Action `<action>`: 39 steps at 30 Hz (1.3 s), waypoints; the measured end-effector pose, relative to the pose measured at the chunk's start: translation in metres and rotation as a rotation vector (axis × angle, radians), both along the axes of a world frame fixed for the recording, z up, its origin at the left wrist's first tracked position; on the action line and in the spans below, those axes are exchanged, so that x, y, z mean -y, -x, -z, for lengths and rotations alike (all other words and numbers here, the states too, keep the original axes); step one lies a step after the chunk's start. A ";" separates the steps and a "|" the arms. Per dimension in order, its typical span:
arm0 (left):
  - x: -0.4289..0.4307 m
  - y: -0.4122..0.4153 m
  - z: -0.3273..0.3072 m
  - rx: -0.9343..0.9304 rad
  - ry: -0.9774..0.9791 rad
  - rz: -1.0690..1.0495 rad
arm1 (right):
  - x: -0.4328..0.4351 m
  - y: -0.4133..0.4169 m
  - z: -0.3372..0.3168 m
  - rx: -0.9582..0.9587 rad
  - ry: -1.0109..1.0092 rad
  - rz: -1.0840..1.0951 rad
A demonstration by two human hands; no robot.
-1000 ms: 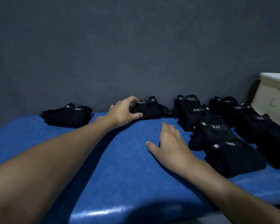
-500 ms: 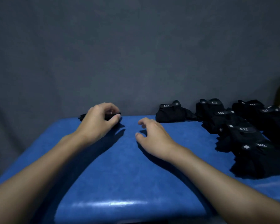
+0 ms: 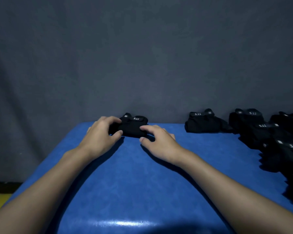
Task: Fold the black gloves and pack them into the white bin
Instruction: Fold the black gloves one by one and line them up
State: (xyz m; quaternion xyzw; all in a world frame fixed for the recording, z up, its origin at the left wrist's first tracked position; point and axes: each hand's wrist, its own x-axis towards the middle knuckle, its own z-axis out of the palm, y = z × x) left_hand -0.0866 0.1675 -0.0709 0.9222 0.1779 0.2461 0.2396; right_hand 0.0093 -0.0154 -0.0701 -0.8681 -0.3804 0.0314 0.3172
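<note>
A folded black glove bundle (image 3: pixel 131 126) with a white "5.11" label lies at the far edge of the blue table (image 3: pixel 142 183). My left hand (image 3: pixel 102 135) grips its left end, thumb and fingers curled around it. My right hand (image 3: pixel 156 142) touches its right end, index finger on top and thumb at the front. Another folded glove bundle (image 3: pixel 204 123) sits further right along the far edge. A pile of several black gloves (image 3: pixel 274 142) fills the right side. The white bin is out of view.
A dark grey backdrop (image 3: pixel 142 56) rises right behind the table's far edge. The table's left edge drops to a dark floor with a yellow patch (image 3: pixel 0 200). Bare blue surface lies between my arms.
The view has swung left, putting the white bin out of frame. My left hand moved from the middle bundle to the leftmost one, and my right hand came over to its other end.
</note>
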 end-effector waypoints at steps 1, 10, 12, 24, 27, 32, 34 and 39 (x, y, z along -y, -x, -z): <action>0.000 0.000 0.000 0.008 0.014 -0.002 | -0.002 -0.001 0.000 -0.004 -0.029 0.012; 0.005 -0.001 -0.006 -0.008 0.120 -0.104 | -0.005 -0.010 -0.002 0.050 -0.136 0.104; 0.008 0.000 -0.008 -0.028 0.184 -0.095 | -0.004 -0.009 -0.002 0.109 -0.103 0.059; 0.019 0.000 -0.033 0.368 0.296 0.004 | -0.004 -0.011 -0.033 -0.207 -0.629 -0.121; 0.024 0.005 -0.039 0.434 0.308 0.076 | -0.003 -0.012 -0.040 -0.284 -0.720 -0.078; 0.036 0.008 -0.048 0.532 0.507 0.140 | 0.004 -0.009 -0.048 -0.394 -0.861 0.014; 0.043 0.008 -0.051 0.550 0.571 0.140 | 0.009 -0.007 -0.050 -0.435 -0.886 0.030; 0.053 0.006 -0.053 0.545 0.627 0.144 | 0.026 -0.004 -0.060 -0.478 -0.915 -0.026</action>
